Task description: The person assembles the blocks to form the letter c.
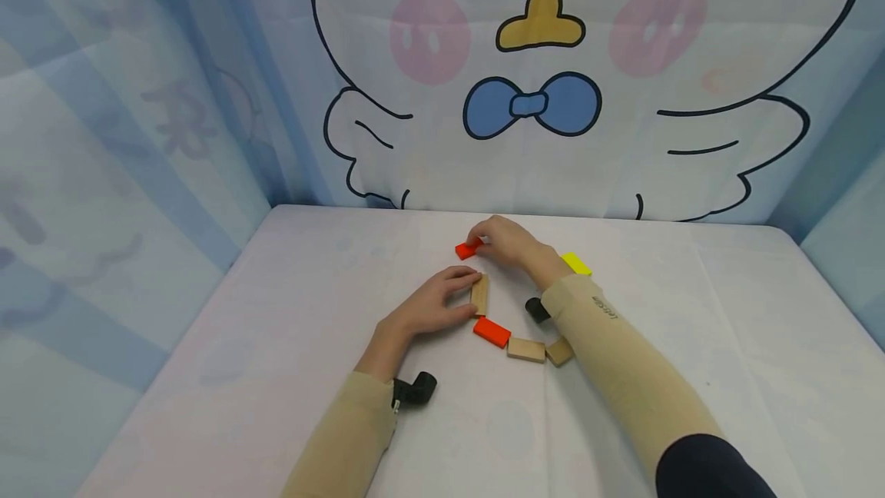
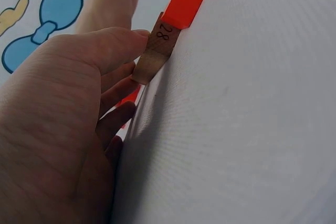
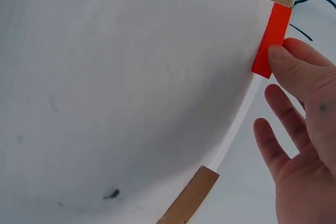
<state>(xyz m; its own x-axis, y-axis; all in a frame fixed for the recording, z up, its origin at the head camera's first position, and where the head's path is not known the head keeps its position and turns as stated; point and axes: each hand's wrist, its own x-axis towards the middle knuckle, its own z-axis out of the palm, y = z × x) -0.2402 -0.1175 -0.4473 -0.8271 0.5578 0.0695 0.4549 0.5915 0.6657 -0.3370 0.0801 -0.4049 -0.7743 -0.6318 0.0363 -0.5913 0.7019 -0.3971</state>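
Note:
My left hand (image 1: 437,302) holds a plain wooden block (image 1: 480,295) by its ends, thumb at the near end and fingertips at the far end. The figure 28 is marked on this wooden block (image 2: 156,48) in the left wrist view. Farther back, my right hand (image 1: 508,243) pinches a red block (image 3: 272,40) between thumb and index finger, its other fingers spread. That red block (image 1: 468,250) lies partly under the fingertips in the head view. A second red block (image 1: 492,332) meets the near end of the wooden one.
From the second red block a curved row runs right through a wooden block (image 1: 526,350) to another wooden block (image 1: 560,351), partly behind the right sleeve. A yellow block (image 1: 576,263) shows beyond the right wrist. White cloth (image 1: 228,375) covers the table; a printed curtain (image 1: 532,167) hangs behind.

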